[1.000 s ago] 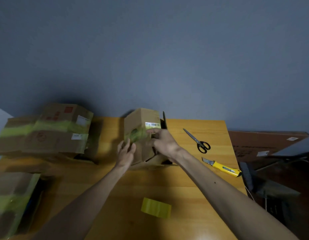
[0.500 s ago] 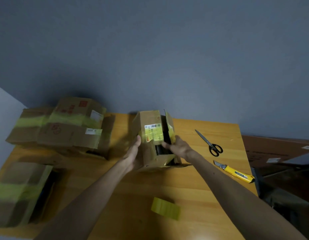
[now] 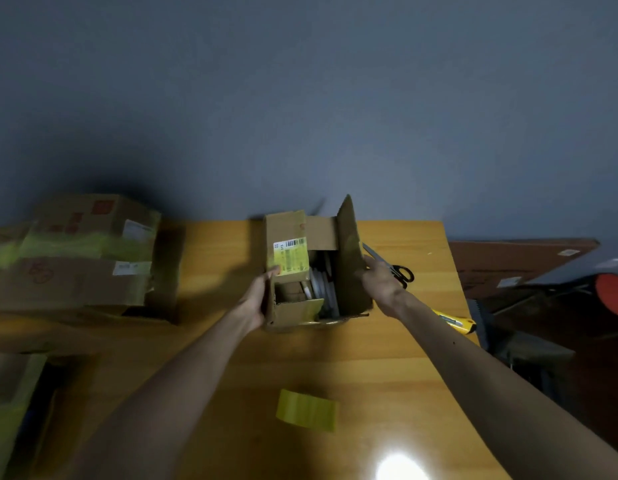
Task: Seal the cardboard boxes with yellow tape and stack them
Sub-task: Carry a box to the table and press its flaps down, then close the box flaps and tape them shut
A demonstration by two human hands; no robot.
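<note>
The small box [image 3: 295, 311] stands in the middle of the frame on the tabletop [image 3: 352, 362], its top still open. White round items show inside. The left hand [image 3: 257, 299] grips the box's left wall, thumb up by the labelled left flap [image 3: 288, 251]. The right hand [image 3: 378, 280] holds the tall right flap [image 3: 351, 265] from outside, and that flap stands nearly upright.

The step in hand looks like closing the top for taping. To do it well, tuck the short near flap down first, then fold the two long flaps until their edges meet flat. Press the contents down if they hold the flaps apart. One hand should pin the seam while the other fetches the yellow tape [image 3: 306, 410], which lies low in the frame, well apart from the box. The scissors [image 3: 401, 271] lie just right of the right hand and the knife [image 3: 456, 322] beyond the forearm. Taped boxes [image 3: 86, 258] wait stacked at the left of the frame.
</note>
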